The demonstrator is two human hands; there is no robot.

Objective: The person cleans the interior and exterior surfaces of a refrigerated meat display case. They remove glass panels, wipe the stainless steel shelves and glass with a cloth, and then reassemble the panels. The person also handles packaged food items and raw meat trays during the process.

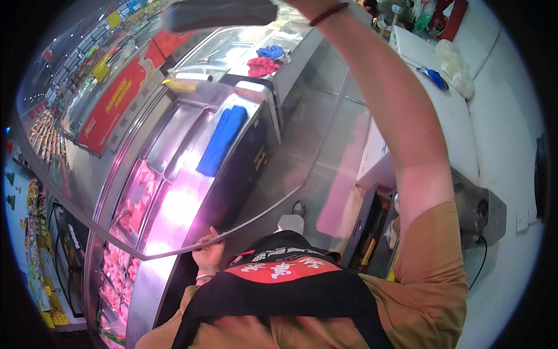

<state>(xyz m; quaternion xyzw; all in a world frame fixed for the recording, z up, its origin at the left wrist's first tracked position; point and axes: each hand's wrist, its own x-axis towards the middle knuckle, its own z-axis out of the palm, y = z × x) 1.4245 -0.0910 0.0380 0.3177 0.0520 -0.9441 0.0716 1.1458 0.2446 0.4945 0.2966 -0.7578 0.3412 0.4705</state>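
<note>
A large clear panel [302,187] with a pale rim spans the view between me and the counter. My left hand [209,250] grips its near edge, its fingers at the rim above the counter side. My raised right arm reaches to the top of the view, where my right hand [308,6] is mostly cut off and its fingers are hidden. Close beside that hand is a blurred dark grey bar-shaped thing [221,15]; whether I hold it cannot be told. Through the panel, pink-lit pieces of raw meat [136,203] lie in the display counter [168,215].
A folded blue cloth [224,139] lies on the counter top. Red [263,66] and blue cloths [271,52] lie farther along. At right stand a white worktop [447,122] with a blue-handled tool [433,78], an open drawer [367,224] and a metal machine [479,206].
</note>
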